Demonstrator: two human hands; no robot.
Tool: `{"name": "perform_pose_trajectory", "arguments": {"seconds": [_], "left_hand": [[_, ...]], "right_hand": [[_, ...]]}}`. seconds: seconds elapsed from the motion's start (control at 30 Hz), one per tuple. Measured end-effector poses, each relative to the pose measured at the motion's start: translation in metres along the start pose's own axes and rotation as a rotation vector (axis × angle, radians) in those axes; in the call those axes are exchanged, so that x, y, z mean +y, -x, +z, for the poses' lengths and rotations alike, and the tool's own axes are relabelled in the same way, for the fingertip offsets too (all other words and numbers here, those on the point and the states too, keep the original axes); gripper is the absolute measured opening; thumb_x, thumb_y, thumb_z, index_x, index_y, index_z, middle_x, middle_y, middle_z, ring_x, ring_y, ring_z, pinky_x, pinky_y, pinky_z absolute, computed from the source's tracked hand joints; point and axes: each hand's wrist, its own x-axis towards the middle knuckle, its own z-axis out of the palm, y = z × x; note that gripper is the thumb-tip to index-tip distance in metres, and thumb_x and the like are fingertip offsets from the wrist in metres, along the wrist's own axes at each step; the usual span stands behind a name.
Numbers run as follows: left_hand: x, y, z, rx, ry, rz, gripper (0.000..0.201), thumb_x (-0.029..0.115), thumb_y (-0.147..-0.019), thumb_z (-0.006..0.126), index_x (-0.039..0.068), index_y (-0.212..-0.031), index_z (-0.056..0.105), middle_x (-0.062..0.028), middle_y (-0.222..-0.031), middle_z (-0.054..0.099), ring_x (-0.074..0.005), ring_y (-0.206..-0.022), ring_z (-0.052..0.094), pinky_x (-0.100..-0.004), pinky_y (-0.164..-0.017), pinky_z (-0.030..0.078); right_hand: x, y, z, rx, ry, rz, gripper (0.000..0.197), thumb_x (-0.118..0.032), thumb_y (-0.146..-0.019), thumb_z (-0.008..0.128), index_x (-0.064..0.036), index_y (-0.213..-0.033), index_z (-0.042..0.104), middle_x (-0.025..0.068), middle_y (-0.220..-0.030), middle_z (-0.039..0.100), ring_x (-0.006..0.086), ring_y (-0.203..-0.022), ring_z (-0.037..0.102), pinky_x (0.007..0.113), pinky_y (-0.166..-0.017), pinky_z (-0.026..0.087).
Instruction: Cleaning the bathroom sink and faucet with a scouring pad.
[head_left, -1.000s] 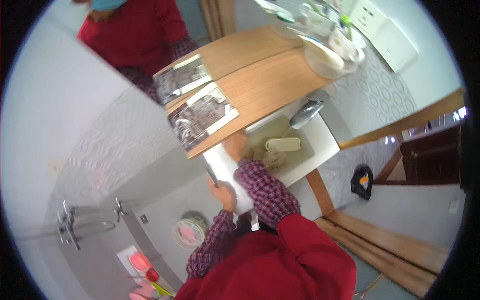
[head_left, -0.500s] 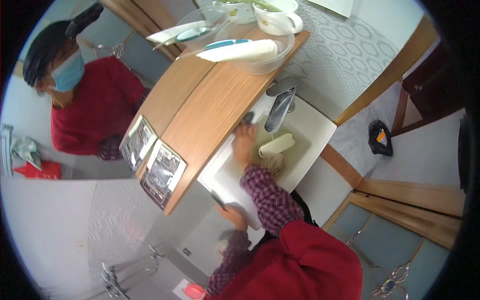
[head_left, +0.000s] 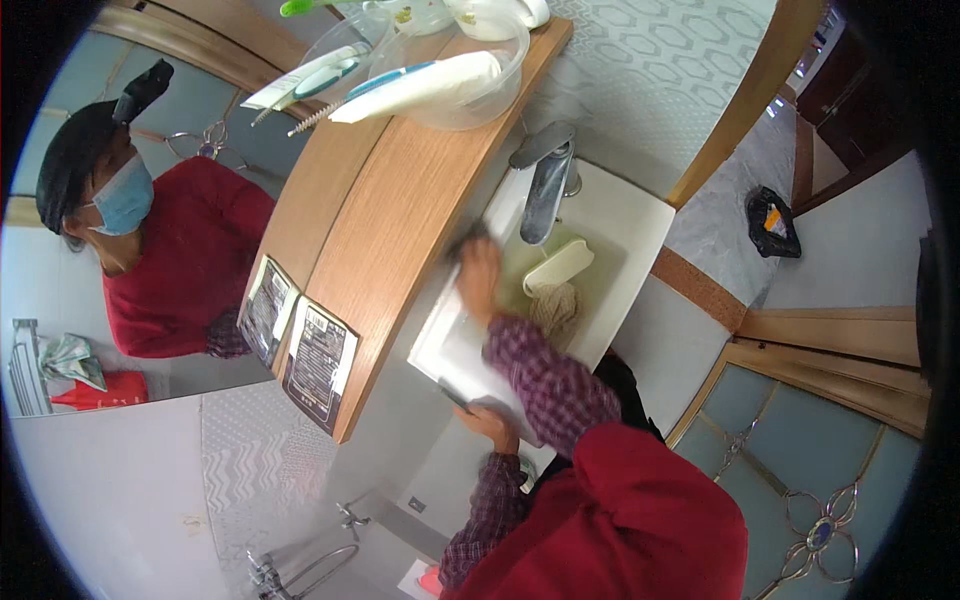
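At the back rim of the white sink [head_left: 655,222], my right hand [head_left: 480,278] is closed on a small dark thing [head_left: 468,240], blurred by motion. My left hand [head_left: 493,428] reaches to the sink's left end. Its fingers are closed on a thin, dark, flat thing [head_left: 457,394] that I cannot name. In the basin lie a pale green scrubbing brush [head_left: 558,266] and, touching it, a crumpled beige cloth [head_left: 553,308]. A chrome tap [head_left: 545,195] stands beyond my right hand.
A wooden shelf [head_left: 390,190] overhangs the sink's back. It bears clear plastic tubs [head_left: 495,95] with tubes and brushes, plus black-and-white packets [head_left: 318,365]. A mirror at left reflects a masked person [head_left: 180,250]. A black bag [head_left: 772,222] lies on the floor at right.
My right hand has slid with the dark thing along the back rim, a little away from the tap. My left hand stays at the sink's left end. The whole view has shifted slightly.
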Motion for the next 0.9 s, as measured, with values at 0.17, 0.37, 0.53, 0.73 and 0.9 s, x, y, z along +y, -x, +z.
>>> {"name": "perform_pose_trajectory", "arguments": {"seconds": [0.17,0.37,0.53,0.73,0.9], "left_hand": [[-0.120,-0.110,-0.113,0.108,0.286,0.170,0.050,0.003,-0.085,0.035,0.003,-0.134,0.027,-0.0122,-0.102,0.048,-0.0202,-0.081,0.049,-0.0289,-0.078,0.041],[0.009,-0.006,0.000,0.120,-0.222,0.210,0.046,0.008,-0.087,0.037,0.007,-0.133,0.030,-0.0091,-0.095,0.049,-0.0148,-0.067,0.046,-0.0263,-0.065,0.042],[-0.032,0.000,0.009,-0.095,-0.122,0.024,0.044,0.010,-0.088,0.037,0.004,-0.131,0.029,-0.0104,-0.105,0.046,-0.0178,-0.081,0.044,-0.0262,-0.078,0.038],[-0.140,-0.070,-0.051,-0.002,0.454,-0.075,0.036,0.018,-0.090,0.037,0.005,-0.123,0.037,-0.0072,-0.099,0.049,-0.0154,-0.084,0.045,-0.0245,-0.077,0.038],[-0.047,-0.020,-0.018,-0.672,1.227,-0.338,0.018,0.025,-0.091,0.040,0.012,-0.102,0.046,0.0057,-0.059,0.035,-0.0025,-0.059,0.037,-0.0245,-0.051,0.034]], "right_hand": [[-0.098,-0.081,-0.036,0.123,-0.722,0.323,0.036,0.001,-0.064,0.055,0.0033,-0.099,0.049,0.0221,-0.097,0.052,0.0371,-0.095,0.048,0.042,-0.081,0.038],[-0.091,0.034,-0.023,0.157,-0.618,0.044,0.052,0.008,-0.070,0.048,0.0004,-0.121,0.042,0.0220,-0.122,0.044,0.0357,-0.115,0.042,0.041,-0.099,0.030],[0.039,-0.076,-0.005,0.296,-0.348,0.149,0.048,0.000,-0.082,0.037,0.0035,-0.130,0.031,0.0204,-0.134,0.034,0.0338,-0.124,0.032,0.038,-0.103,0.024],[-0.025,-0.019,-0.010,0.059,-0.037,0.158,0.029,-0.004,-0.068,0.052,0.0055,-0.096,0.048,0.0243,-0.100,0.051,0.0392,-0.095,0.046,0.049,-0.087,0.031],[0.000,0.034,-0.014,-0.073,0.130,-0.248,0.022,-0.002,-0.070,0.048,0.0004,-0.092,0.052,0.0189,-0.090,0.053,0.0324,-0.089,0.047,0.043,-0.079,0.036]]}}
